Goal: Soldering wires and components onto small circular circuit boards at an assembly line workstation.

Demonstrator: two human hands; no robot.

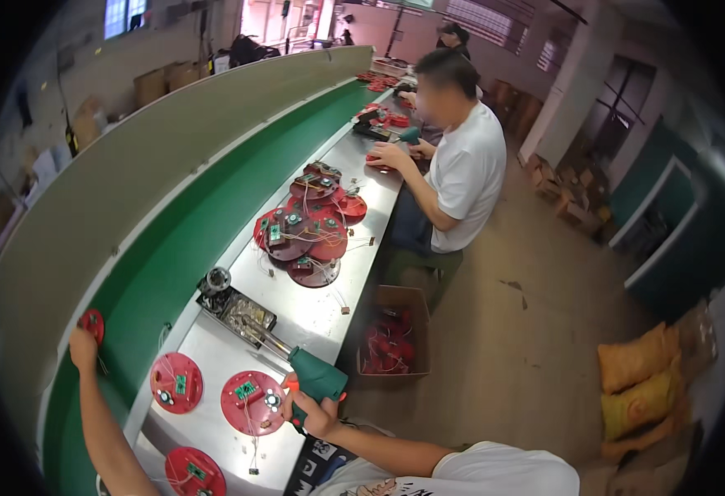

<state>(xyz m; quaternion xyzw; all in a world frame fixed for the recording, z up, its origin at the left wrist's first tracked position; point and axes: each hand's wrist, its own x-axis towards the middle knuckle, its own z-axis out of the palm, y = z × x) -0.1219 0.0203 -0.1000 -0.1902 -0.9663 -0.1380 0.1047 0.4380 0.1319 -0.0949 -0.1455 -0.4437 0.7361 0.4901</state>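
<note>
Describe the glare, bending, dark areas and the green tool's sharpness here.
Head view: glare whitens parts of the metal table; head view: the long beige board bows and the picture's corners go black; head view: the green tool looks fairly sharp.

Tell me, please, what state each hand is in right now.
Left hand: at a red disc; whether it is closed on it cannot be told.
Right hand: closed, holding the green tool.
</note>
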